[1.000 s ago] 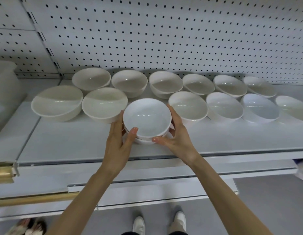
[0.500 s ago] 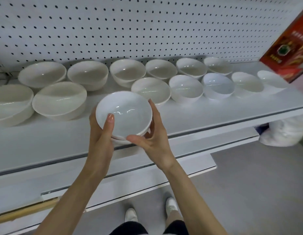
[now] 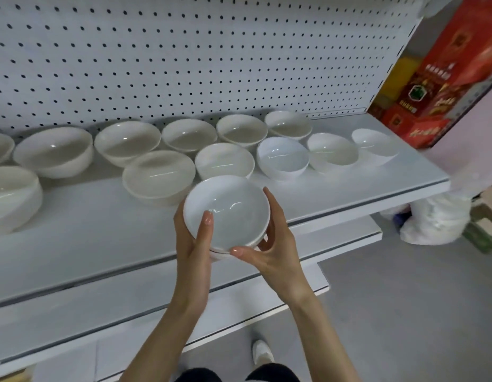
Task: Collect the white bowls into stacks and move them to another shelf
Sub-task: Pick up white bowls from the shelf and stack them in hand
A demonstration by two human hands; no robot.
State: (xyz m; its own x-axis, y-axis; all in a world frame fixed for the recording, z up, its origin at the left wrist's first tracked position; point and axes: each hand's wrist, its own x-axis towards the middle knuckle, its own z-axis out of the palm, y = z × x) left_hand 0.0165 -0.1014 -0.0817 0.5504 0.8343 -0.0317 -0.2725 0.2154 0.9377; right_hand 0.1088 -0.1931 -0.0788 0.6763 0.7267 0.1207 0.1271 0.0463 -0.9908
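Note:
A small stack of white bowls (image 3: 225,213) is held over the front part of the white shelf (image 3: 88,238), lifted off it. My left hand (image 3: 194,252) grips the stack's left side with the thumb over the top rim. My right hand (image 3: 272,249) cups the right side and bottom. Several more white bowls stand in two rows on the shelf, among them a cream bowl (image 3: 159,173), a bowl (image 3: 224,161) just behind the stack and a bluish-white bowl (image 3: 283,157).
A white pegboard wall (image 3: 184,51) backs the shelf. Red and yellow cartons (image 3: 437,86) stand past the shelf's right end. A lower shelf (image 3: 129,299) juts out below. A white plastic bag (image 3: 432,219) lies on the grey floor at right.
The view has swung to the right, so the rows of bowls have shifted left. Both hands keep the same hold on the stack, which has moved right along the shelf front.

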